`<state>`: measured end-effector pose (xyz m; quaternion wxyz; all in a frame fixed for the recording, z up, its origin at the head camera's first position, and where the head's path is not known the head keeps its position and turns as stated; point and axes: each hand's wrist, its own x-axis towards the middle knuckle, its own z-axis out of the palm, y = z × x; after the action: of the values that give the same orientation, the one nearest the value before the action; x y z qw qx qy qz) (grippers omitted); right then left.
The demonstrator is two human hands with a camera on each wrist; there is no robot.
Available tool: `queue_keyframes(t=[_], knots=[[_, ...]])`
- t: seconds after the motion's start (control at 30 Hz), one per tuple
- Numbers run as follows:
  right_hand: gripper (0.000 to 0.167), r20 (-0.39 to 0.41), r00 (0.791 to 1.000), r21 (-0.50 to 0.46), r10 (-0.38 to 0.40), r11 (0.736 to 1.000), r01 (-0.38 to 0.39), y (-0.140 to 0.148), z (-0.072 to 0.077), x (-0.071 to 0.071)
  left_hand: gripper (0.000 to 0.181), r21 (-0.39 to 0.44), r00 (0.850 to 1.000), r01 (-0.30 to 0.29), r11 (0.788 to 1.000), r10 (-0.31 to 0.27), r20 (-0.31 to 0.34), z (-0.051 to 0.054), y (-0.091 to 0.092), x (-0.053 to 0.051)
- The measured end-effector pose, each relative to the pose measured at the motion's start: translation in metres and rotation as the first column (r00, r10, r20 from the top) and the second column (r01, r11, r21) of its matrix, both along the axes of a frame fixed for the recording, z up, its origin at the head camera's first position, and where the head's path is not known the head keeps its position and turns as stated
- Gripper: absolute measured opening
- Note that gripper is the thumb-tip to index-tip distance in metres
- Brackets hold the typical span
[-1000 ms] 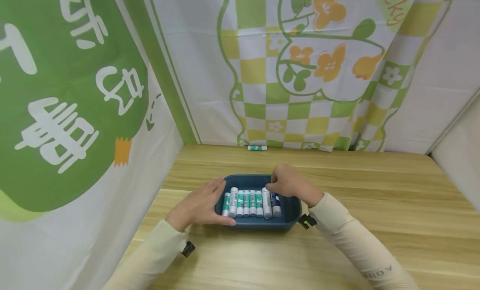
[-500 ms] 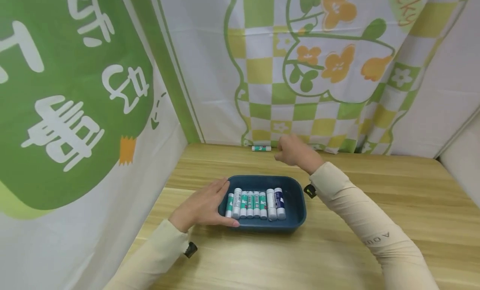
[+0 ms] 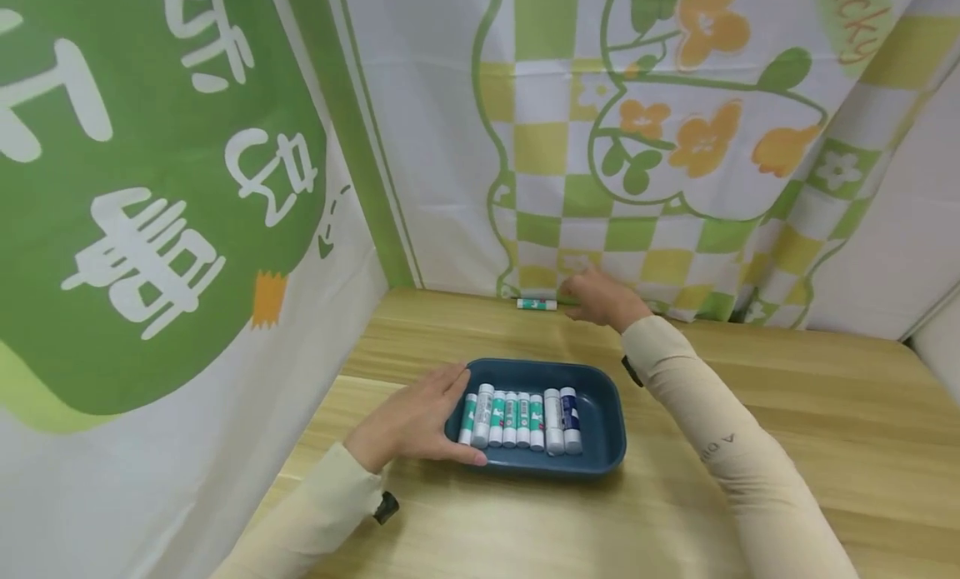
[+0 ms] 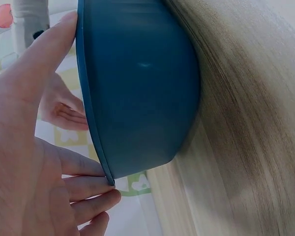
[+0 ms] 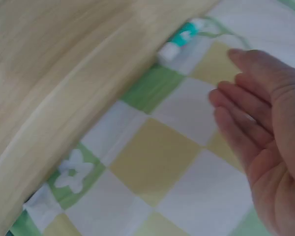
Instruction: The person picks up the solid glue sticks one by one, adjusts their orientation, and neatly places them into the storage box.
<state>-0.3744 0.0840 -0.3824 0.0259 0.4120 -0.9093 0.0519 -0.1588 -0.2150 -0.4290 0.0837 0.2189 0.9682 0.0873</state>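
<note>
A dark blue tray (image 3: 602, 412) stands on the wooden table with several glue sticks lying side by side in it. Most are white tubes with green labels; the rightmost glue stick (image 3: 571, 419) has a dark blue label. My left hand (image 3: 416, 419) rests at the tray's left end, thumb and fingertips spread along the rim, as the left wrist view shows. By the back wall lies a green-and-white glue stick (image 3: 537, 304). My right hand (image 3: 602, 300) hovers just right of it, fingers loosely bent, with nothing in it. A small gap separates fingers and glue stick in the right wrist view.
A checkered, flowered cloth (image 3: 622, 171) hangs along the table's back edge. On the left hangs a green and white cloth (image 3: 225, 329). The wooden table (image 3: 787, 446) stretches out right of the tray.
My right hand has left the tray's right part and moved back toward the glue stick by the wall. My left hand has stayed on the tray's left end. The head view has shifted slightly.
</note>
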Motion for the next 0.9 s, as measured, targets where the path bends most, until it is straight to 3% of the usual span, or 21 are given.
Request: queue_keyframes(t=[0.27,0.57,0.9], knots=[[0.033,0.032,0.999,0.069,0.003,0.998,-0.005,-0.014,-0.035,-0.019,0.130,0.000,0.999,0.017,1.000,-0.017,-0.032,-0.008,-0.002,0.007],[0.024,-0.076,0.997,0.175,0.017,0.985,-0.003,-0.026,-0.050,-0.048,0.132,-0.006,0.999,0.011,1.000,-0.012,-0.044,-0.008,-0.001,0.006],[0.014,-0.227,0.974,0.157,0.021,0.987,0.016,-0.039,-0.075,-0.058,0.131,-0.038,0.999,0.010,0.999,-0.012,-0.047,-0.005,-0.003,0.004]])
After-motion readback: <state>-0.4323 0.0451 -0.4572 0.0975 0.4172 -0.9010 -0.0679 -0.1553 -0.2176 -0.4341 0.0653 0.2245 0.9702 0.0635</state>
